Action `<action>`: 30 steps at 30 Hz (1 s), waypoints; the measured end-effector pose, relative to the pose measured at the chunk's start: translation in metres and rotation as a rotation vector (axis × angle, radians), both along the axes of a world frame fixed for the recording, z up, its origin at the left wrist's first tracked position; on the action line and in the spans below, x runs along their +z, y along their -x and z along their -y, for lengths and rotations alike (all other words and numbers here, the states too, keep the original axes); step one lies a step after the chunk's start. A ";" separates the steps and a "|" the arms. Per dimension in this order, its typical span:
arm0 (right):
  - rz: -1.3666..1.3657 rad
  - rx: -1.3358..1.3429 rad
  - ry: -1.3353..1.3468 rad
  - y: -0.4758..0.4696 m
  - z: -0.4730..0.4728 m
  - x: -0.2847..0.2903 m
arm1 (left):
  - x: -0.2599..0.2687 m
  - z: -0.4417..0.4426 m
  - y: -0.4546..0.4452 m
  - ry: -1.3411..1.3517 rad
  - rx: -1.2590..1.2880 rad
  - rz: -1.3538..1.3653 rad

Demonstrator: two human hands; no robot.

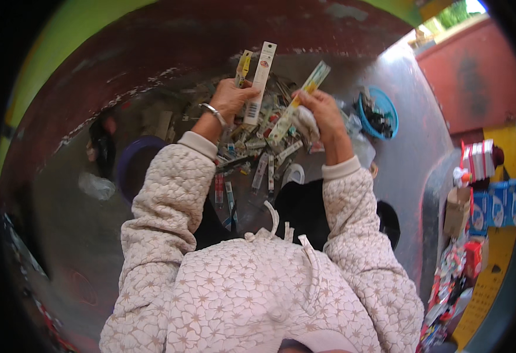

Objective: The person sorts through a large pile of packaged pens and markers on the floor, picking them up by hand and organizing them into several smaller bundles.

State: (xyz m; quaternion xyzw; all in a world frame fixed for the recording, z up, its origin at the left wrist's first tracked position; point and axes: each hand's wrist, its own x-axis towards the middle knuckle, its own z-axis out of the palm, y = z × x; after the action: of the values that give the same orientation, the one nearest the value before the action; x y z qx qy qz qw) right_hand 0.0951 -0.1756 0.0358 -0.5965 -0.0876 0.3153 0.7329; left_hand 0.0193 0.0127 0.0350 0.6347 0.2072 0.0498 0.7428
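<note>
My left hand, with a silver bangle at the wrist, grips a long narrow white carton that bears a barcode. A slim yellow-and-dark packet also stands up out of its fingers. In my right hand is a long clear-and-yellow packet, held at a slant, and a crumpled whitish cloth or glove sits against the palm. What the slim packets contain is too small to tell. Below both hands a loose heap of slim packages spreads over the floor.
A blue basket with dark items stands to the right of the heap. On the left are a purple basin and a crumpled clear plastic bag. A dark red wall rises behind. Boxed goods line the far right.
</note>
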 end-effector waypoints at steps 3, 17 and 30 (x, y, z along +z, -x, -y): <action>-0.024 0.029 -0.013 -0.004 0.007 0.002 | -0.021 0.006 -0.004 -0.031 -0.171 -0.090; 0.058 -0.049 0.037 -0.022 0.002 -0.017 | -0.022 0.030 -0.022 0.173 -0.380 -0.078; 0.816 -0.758 0.294 -0.019 0.004 0.006 | -0.010 0.029 -0.007 0.461 -0.307 -0.161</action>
State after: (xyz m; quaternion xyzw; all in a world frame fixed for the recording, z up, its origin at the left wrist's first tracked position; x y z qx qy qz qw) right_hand 0.1140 -0.1798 0.0415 -0.7552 -0.0986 -0.2160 0.6109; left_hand 0.0268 -0.0159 0.0248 0.4749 0.1730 -0.1622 0.8475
